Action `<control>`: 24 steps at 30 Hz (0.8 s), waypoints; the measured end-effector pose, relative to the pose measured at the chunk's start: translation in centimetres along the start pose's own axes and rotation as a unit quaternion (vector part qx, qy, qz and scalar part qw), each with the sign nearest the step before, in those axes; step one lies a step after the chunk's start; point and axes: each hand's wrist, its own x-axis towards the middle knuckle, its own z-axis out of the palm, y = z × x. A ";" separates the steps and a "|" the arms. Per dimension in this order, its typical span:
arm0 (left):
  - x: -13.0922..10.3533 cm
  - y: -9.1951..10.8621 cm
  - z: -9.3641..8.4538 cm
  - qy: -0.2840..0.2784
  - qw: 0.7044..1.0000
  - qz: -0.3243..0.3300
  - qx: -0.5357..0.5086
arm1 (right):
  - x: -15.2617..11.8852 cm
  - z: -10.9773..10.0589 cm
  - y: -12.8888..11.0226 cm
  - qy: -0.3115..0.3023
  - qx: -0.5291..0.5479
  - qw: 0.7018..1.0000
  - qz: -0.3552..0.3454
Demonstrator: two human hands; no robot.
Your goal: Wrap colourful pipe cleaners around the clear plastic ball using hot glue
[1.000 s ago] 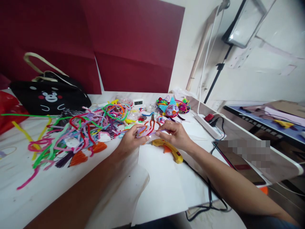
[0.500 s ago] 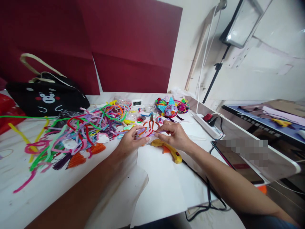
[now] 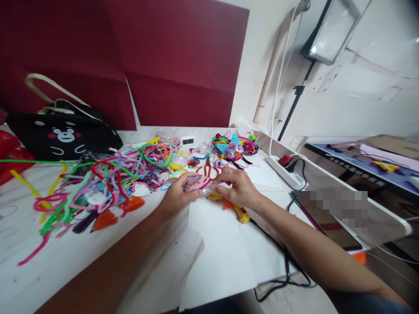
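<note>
My left hand (image 3: 180,192) is closed round a small craft piece wrapped in striped pipe cleaners (image 3: 197,182), coloured purple, orange, red and white. At the right end of that piece, my right hand (image 3: 234,185) pinches with thumb and forefinger, and the fingers hide what lies between them. Just under the right hand rests a yellow glue gun (image 3: 242,214) with a black cord. Beyond the hands lie pliers with orange handles (image 3: 208,170). White paper (image 3: 222,257) covers the table below both hands.
Tangled pipe cleaners (image 3: 114,174) with orange tassels (image 3: 105,220) spread across the left. Colourful finished ornaments (image 3: 234,150) sit at the back beside a small digital clock (image 3: 187,141). A power strip (image 3: 286,172) and a dark tablet-like device (image 3: 327,224) are on the right; a black bag (image 3: 65,135) stands back left.
My right hand has shifted slightly, its fingers now closer to the piece's end. The purple strand seen between the hands earlier is less visible. My left hand keeps its hold.
</note>
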 end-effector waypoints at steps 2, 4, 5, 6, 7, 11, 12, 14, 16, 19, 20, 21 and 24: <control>0.0 -0.1 0.0 0.002 1.000 0.007 0.007 | 0.0 0.1 -0.1 0.002 0.003 1.000 0.007; 0.0 -0.1 0.0 0.002 1.000 0.011 0.014 | 0.0 0.1 -0.3 0.004 0.014 1.000 0.019; 0.0 -0.1 -0.1 0.003 1.000 0.013 0.018 | 0.0 0.1 -0.3 0.003 0.023 0.999 0.026; -0.1 -0.1 -0.1 0.006 1.000 0.015 0.022 | 0.0 0.0 -0.4 0.002 0.034 0.999 0.035; -0.1 -0.1 -0.1 0.010 1.000 0.017 0.023 | 0.0 0.0 -0.5 0.000 0.047 0.998 0.045; -0.3 -0.1 -0.1 0.009 1.000 0.011 0.003 | 0.2 0.0 -0.4 -0.003 0.111 0.988 0.108; -0.3 -0.1 -0.1 0.007 1.000 0.009 -0.003 | 0.3 0.0 -0.3 -0.002 0.126 0.984 0.124; -0.3 -0.3 -0.2 0.005 1.000 0.010 -0.008 | 0.4 0.0 -0.2 0.002 0.149 0.979 0.143; -0.2 -0.6 -0.3 0.003 1.000 0.016 -0.012 | 0.4 0.1 -0.1 0.006 0.162 0.976 0.145; 0.1 -1.1 -0.4 -0.006 0.999 0.020 -0.031 | 0.5 0.0 -0.1 0.011 0.178 0.972 0.152; 0.2 -1.3 -0.5 -0.010 0.999 0.021 -0.037 | 0.6 0.0 -0.1 0.012 0.186 0.969 0.160; 0.3 -1.4 -0.5 -0.013 0.999 0.022 -0.040 | 0.6 0.0 -0.1 0.012 0.194 0.966 0.170; 0.2 -1.4 -0.6 -0.032 0.998 0.024 -0.044 | 0.7 0.0 0.0 0.010 0.222 0.954 0.200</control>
